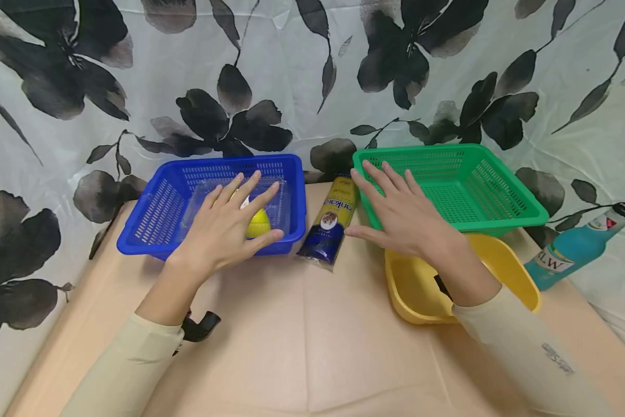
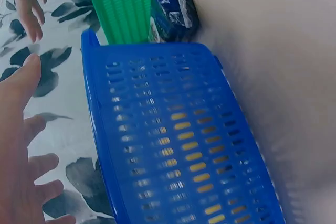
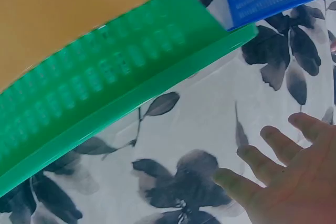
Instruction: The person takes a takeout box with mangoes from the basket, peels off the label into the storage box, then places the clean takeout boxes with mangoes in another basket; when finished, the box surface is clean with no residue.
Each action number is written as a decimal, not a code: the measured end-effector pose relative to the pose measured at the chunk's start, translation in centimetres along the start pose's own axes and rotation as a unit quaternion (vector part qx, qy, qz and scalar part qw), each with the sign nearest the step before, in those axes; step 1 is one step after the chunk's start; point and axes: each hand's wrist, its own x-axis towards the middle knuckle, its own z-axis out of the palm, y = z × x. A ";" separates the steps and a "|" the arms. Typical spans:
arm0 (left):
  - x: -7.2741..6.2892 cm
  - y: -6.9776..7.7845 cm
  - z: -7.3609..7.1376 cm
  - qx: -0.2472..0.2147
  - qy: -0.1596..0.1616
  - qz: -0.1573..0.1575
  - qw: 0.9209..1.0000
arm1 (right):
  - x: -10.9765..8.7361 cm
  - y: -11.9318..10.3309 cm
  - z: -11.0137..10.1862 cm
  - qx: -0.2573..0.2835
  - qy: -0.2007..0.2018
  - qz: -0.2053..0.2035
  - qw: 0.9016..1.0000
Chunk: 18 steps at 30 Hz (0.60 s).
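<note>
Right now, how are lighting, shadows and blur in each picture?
Head view: bright, soft shadows on the table by the left hand; left wrist view: dimmer, bluish, slots hazy on the blue basket; right wrist view: also dim, slots soft on the green basket.

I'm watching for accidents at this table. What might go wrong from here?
The left hand, over the blue basket, might tip it if lowered. The right arm crosses above the yellow tub and might bump it. The blue bottle beside the tub, near the table edge, could topple.

Bkgd: white cloth [image 1: 156, 69] w/ blk-gry flowers [image 1: 406, 52] | table [image 1: 270, 347]: lt tan, w/ faint creases | light: soft shadows on tbl
</note>
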 end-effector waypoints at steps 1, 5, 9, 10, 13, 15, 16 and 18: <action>0.0 -0.1 0.0 -0.002 -0.001 -0.001 1.000 | 0.1 -0.1 -0.1 0.000 -0.001 -0.002 1.000; -0.3 -0.6 0.0 -0.007 0.000 -0.009 1.000 | 0.9 -0.9 -0.2 0.009 -0.011 -0.014 1.000; -0.6 -1.4 0.1 -0.010 0.004 -0.015 1.000 | 1.8 -1.9 0.3 0.023 -0.012 -0.025 0.999; -0.6 -1.6 0.2 -0.012 0.004 -0.017 1.000 | 2.1 -2.1 0.4 0.028 -0.012 -0.028 0.999; -0.7 -2.3 0.2 -0.013 -0.003 -0.024 1.000 | 2.8 -2.6 0.6 0.043 -0.014 -0.038 0.998; -0.8 -2.8 0.3 -0.013 -0.008 -0.031 0.999 | 3.4 -2.9 0.9 0.050 -0.017 -0.047 0.998; -0.9 -3.1 0.3 -0.014 -0.011 -0.036 0.999 | 3.7 -3.1 1.0 0.054 -0.019 -0.051 0.997; -1.2 -3.7 0.4 -0.016 -0.015 -0.045 0.999 | 4.3 -3.6 1.2 0.064 -0.024 -0.062 0.996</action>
